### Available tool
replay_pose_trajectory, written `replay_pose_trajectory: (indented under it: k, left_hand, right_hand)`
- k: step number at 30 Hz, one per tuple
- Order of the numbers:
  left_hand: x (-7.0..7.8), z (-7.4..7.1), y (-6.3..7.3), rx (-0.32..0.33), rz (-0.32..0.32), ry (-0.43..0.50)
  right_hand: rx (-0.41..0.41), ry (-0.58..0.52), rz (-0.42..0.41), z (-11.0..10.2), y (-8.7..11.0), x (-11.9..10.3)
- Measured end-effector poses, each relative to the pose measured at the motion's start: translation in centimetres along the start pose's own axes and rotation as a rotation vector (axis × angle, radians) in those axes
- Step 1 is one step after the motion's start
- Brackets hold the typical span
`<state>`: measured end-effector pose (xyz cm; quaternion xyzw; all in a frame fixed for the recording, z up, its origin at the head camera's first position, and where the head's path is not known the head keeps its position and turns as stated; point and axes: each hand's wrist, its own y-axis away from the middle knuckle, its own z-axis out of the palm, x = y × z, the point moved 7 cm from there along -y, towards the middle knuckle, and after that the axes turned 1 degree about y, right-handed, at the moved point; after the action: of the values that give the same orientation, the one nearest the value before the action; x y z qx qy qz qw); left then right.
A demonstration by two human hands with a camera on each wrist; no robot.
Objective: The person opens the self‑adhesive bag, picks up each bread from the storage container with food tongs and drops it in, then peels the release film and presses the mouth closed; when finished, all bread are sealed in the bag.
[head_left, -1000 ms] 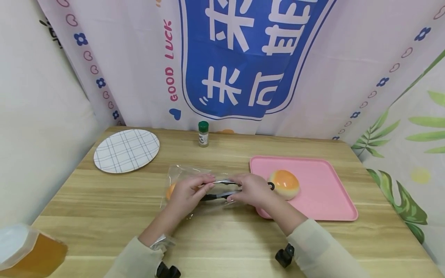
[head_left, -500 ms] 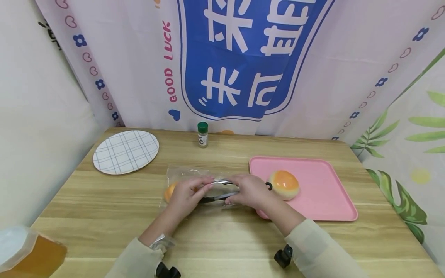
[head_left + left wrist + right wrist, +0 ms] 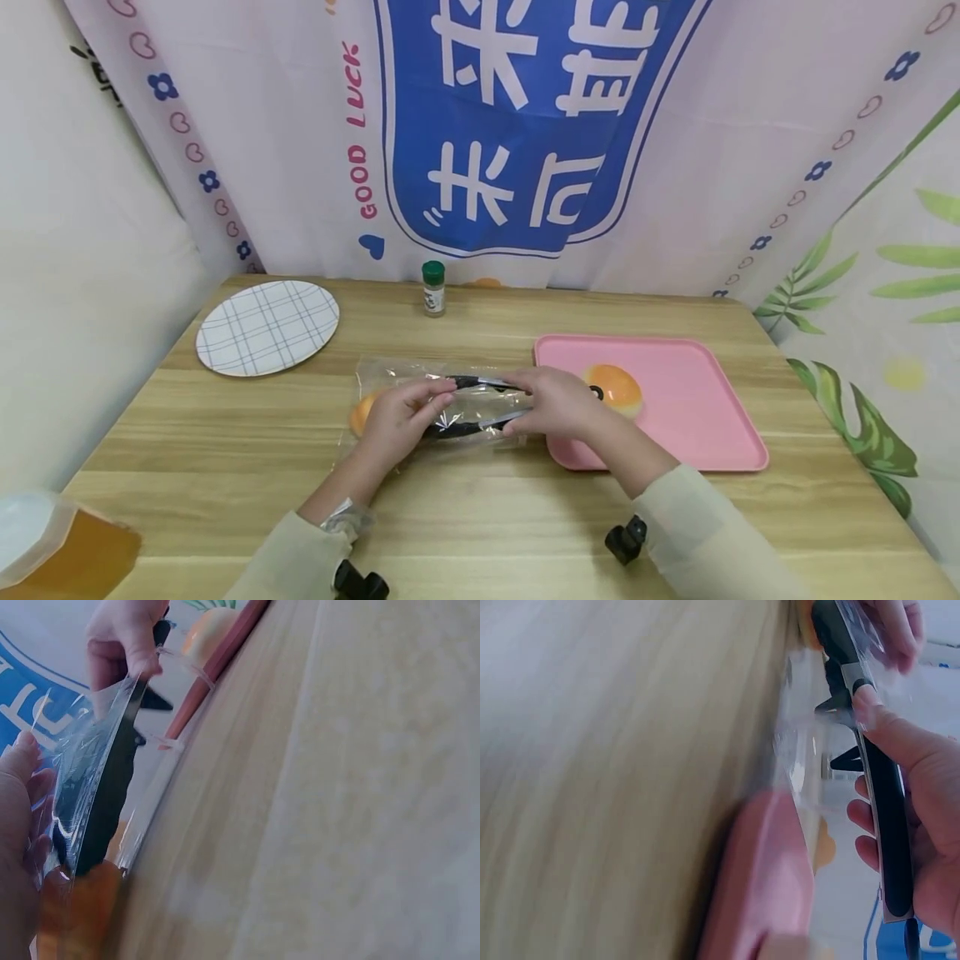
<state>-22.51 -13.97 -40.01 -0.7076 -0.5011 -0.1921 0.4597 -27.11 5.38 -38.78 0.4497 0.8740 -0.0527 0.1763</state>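
Note:
My right hand (image 3: 558,404) grips metal tongs (image 3: 467,430) with black ends, thumb on one arm and fingers on the other. The arms stand apart, their black ends inside a clear plastic bag (image 3: 480,406). My left hand (image 3: 405,417) holds the bag, with thumb and forefinger near each other. A golden bun (image 3: 362,412) lies in the bag's left end, partly behind the left hand. In the right wrist view the dark tong arm (image 3: 889,825) runs along the right palm. Another bun (image 3: 618,387) sits on the pink tray (image 3: 697,408), partly behind the tongs' black loop.
A checked plate (image 3: 268,327) lies at the back left, and a green-capped shaker (image 3: 433,288) stands at the back edge. A container of amber liquid (image 3: 90,550) stands at the near left. The pink tray lies close to my right forearm.
My right hand has moved right, drawing the tongs partway back, and their black ends show more between the hands. The left hand has stayed nearly in place on the bag.

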Motion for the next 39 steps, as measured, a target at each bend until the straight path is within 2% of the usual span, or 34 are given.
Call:
replay_pose_trajectory:
  k: [4,9,13,18,24,30,39]
  left_hand:
    - [-0.1,0.0,0.0,-0.013,-0.014,-0.001]
    - [-0.1,0.0,-0.1,-0.024,-0.006,-0.013]
    - [-0.1,0.2,-0.2,-0.035,0.012,-0.031]
    - [-0.1,0.3,-0.2,-0.046,0.024,-0.039]
    - [-0.2,0.2,-0.2,-0.037,0.035,-0.038]
    - [-0.2,0.0,-0.2,-0.026,0.050,-0.031]
    - [-0.1,0.1,-0.2,-0.027,0.054,-0.022]
  right_hand:
    - [-0.005,-0.021,0.050,-1.1,1.5,1.8]
    - [0.024,0.024,0.078,-2.7,4.2,4.2]
    - [0.076,0.059,0.105,-4.1,6.9,6.0]
    - [0.141,0.047,0.152,-6.0,10.9,8.1]
    - [0.170,0.049,0.281,-7.7,15.5,11.1]
    - [0.179,0.036,0.362,-7.7,18.2,13.5]
    - [0.146,-0.003,0.404,-5.5,19.2,15.6]
